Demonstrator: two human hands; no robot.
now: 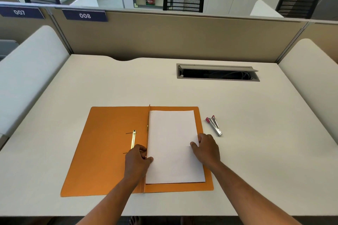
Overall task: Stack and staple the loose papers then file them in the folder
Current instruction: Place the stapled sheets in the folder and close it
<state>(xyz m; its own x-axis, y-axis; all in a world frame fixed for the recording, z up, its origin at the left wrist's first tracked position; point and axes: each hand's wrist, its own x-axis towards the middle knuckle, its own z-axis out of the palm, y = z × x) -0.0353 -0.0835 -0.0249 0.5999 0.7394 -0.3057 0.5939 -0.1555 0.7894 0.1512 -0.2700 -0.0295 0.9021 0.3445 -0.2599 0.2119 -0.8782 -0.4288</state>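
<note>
Two hands on the papers (173, 144) inside the open folder (102, 151): left hand (138, 160) pinches their spine edge, right hand (206, 147) rests fingers relaxed at the right edge; stapler (214, 125) just beside, worktop (128, 82) bare beyond.

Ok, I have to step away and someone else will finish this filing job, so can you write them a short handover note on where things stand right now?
Left hand: fingers curled at the left edge of the white paper stack, by the spine of the open orange card folder.
Right hand: resting on the stack's right edge, fingers bent over it.
The stack lies squared on the folder's right half. The gold metal fastener strip sits on the left half. The small silver stapler with a red end lies on the white desk, right of the folder.
Done: papers stacked and placed in the folder. I cannot see a staple.
Left: check the stapling, secure the papers, close the folder.
</note>
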